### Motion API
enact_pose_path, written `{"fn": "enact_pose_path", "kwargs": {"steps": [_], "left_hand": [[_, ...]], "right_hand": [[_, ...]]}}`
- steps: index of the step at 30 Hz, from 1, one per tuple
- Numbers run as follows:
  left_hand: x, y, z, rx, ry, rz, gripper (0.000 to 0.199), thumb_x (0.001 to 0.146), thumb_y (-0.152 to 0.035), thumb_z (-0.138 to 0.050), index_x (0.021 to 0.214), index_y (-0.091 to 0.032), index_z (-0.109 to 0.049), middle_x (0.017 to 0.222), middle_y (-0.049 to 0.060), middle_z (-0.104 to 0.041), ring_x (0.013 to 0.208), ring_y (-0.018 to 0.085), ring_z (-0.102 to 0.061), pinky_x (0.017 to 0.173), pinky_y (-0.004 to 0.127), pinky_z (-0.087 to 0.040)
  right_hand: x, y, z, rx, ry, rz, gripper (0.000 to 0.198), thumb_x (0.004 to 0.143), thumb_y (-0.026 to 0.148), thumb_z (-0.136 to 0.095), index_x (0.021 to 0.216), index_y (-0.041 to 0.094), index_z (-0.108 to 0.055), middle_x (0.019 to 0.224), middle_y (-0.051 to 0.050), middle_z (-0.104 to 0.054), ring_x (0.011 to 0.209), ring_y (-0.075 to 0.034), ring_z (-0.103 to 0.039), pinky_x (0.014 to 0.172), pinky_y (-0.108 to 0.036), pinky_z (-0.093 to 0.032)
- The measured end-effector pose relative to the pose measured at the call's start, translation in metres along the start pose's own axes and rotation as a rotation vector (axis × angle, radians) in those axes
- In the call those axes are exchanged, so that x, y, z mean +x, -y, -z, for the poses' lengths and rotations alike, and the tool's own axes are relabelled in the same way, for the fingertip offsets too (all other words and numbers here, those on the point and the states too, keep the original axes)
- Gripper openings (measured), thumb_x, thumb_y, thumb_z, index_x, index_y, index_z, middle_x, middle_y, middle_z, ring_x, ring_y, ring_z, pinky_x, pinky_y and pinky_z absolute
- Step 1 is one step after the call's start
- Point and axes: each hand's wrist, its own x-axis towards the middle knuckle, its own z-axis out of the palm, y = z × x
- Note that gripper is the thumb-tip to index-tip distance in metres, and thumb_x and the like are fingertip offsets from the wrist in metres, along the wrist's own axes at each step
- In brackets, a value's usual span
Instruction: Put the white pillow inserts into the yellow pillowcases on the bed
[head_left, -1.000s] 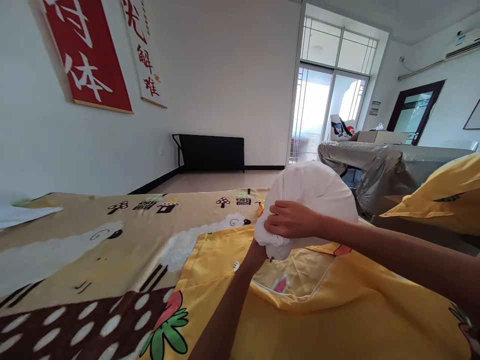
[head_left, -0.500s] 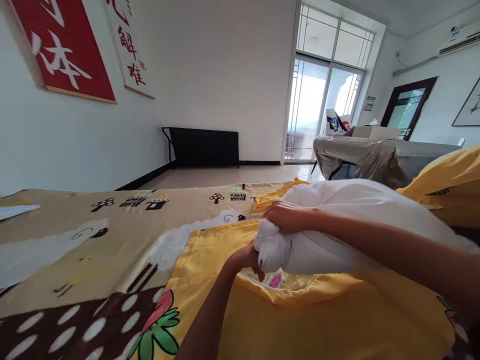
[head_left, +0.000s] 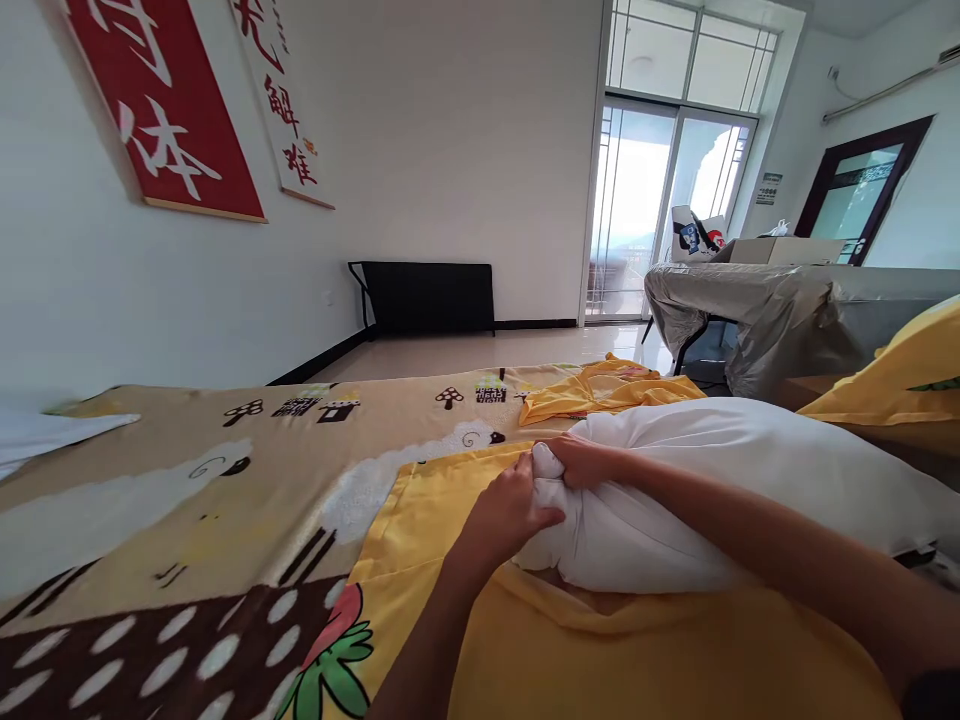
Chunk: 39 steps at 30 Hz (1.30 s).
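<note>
A plump white pillow (head_left: pixel 720 470) lies across the yellow pillowcase (head_left: pixel 600 650), its narrow bunched end pointing left. My left hand (head_left: pixel 510 510) grips that bunched end from the left, thumb stretched along its near side. From above and behind, my right hand (head_left: pixel 581 462) is closed round the gathered fabric close by. The near edge of the pillowcase's opening lies below the pillow; the opening itself is mostly hidden under the white fabric. A strawberry print (head_left: pixel 330 650) with green leaves shows at the pillowcase's left.
Beneath lies a beige patterned blanket (head_left: pixel 300 480) with sheep. Crumpled yellow fabric (head_left: pixel 600 390) sits just beyond the pillow, more yellow bedding (head_left: pixel 900 370) at right. A plastic-covered table (head_left: pixel 750 295) holds a box (head_left: pixel 787 250). A folded black frame (head_left: pixel 431 298) leans against the wall.
My left hand has come up from the pillowcase opening onto the pillow's bunched end. The pillow now covers most of the opening. The view has turned slightly left.
</note>
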Motion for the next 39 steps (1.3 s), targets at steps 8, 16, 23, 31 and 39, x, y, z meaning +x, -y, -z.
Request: {"fn": "enact_pose_path", "kwargs": {"steps": [8, 16, 23, 31, 39], "left_hand": [[0.013, 0.025, 0.009, -0.015, 0.014, -0.163, 0.041, 0.068, -0.040, -0.072, 0.102, -0.021, -0.060, 0.107, 0.005, -0.065, 0.100, 0.026, -0.059, 0.085, 0.033, -0.043], [0.030, 0.044, -0.022, -0.139, -0.149, -0.184, 0.077, 0.060, -0.050, -0.077, 0.125, -0.022, -0.045, 0.131, 0.011, -0.052, 0.116, 0.030, -0.051, 0.097, 0.044, -0.042], [0.036, 0.052, -0.027, -0.287, -0.244, -0.216, 0.032, 0.078, -0.045, -0.060, 0.098, -0.020, -0.059, 0.109, 0.007, -0.064, 0.098, 0.023, -0.058, 0.088, 0.037, -0.044], [0.043, 0.058, -0.045, -0.631, -0.355, -0.039, 0.025, 0.075, -0.043, -0.062, 0.079, -0.018, -0.062, 0.089, 0.002, -0.067, 0.073, 0.013, -0.055, 0.070, 0.024, -0.043], [0.048, 0.068, -0.052, -1.051, -0.386, 0.140, 0.048, 0.062, -0.057, -0.070, 0.083, -0.017, -0.054, 0.068, -0.001, -0.058, 0.059, 0.011, -0.053, 0.057, 0.024, -0.046]], "right_hand": [[0.003, 0.002, 0.011, 0.043, 0.255, -0.097, 0.026, 0.057, 0.006, -0.059, 0.081, 0.014, -0.053, 0.083, -0.007, -0.063, 0.072, -0.017, -0.054, 0.063, -0.029, -0.043], [-0.002, 0.009, 0.031, 0.071, 0.449, -0.093, 0.048, 0.063, 0.010, -0.057, 0.111, 0.014, -0.054, 0.116, -0.013, -0.061, 0.106, -0.025, -0.055, 0.092, -0.039, -0.042], [0.001, 0.036, 0.053, -0.240, 0.485, -0.159, 0.052, 0.079, 0.019, -0.051, 0.128, 0.000, -0.048, 0.128, -0.024, -0.054, 0.121, -0.032, -0.049, 0.104, -0.049, -0.033], [-0.039, 0.137, 0.026, -0.623, 0.168, -0.128, 0.057, 0.083, 0.024, -0.049, 0.131, -0.006, -0.048, 0.132, -0.030, -0.048, 0.122, -0.043, -0.047, 0.094, -0.057, -0.043], [-0.029, 0.071, -0.015, -0.444, 0.116, -0.223, 0.080, 0.082, 0.047, -0.061, 0.144, 0.005, -0.032, 0.148, -0.023, -0.031, 0.135, -0.037, -0.031, 0.106, -0.055, -0.031]]}}
